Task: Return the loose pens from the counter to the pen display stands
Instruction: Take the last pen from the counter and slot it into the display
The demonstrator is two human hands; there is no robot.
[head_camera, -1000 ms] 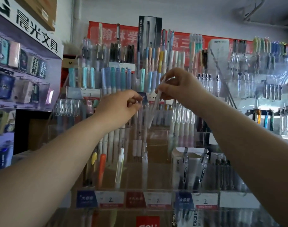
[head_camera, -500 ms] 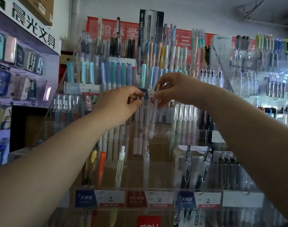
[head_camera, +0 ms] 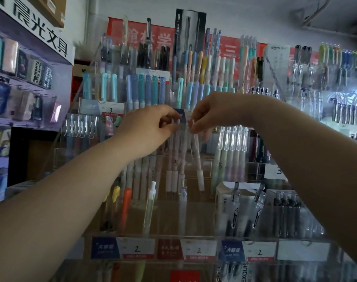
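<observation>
- The right hand (head_camera: 214,117) has its fingers curled downward, and the thumb and forefinger pinch the top end of a pale pen (head_camera: 198,159). The pen hangs just under the fingertips.
- The left hand (head_camera: 147,131) is also curled. Its thumb and forefinger close on the tops of the pale pens (head_camera: 174,180) that already stand in the slot marked 5 (head_camera: 175,162) of the clear display stand (head_camera: 255,239).
- The held pen is inside that slot, just right of the standing pale pens, with a gap between it and them.
- Its long axis is nearly upright. The tip points down and the top leans slightly left toward the standing pens, and the lower end sits behind the slot's clear front wall.
- Right of the slot stands a row of clear-capped pastel pens (head_camera: 232,139).
- Above the slot are blue and teal capped pens (head_camera: 145,86).
- Below the slot are an orange pen (head_camera: 126,204) and price labels marked 2 (head_camera: 137,249).
- Far left of the slot, a purple shelf (head_camera: 31,55) holds small packets.
</observation>
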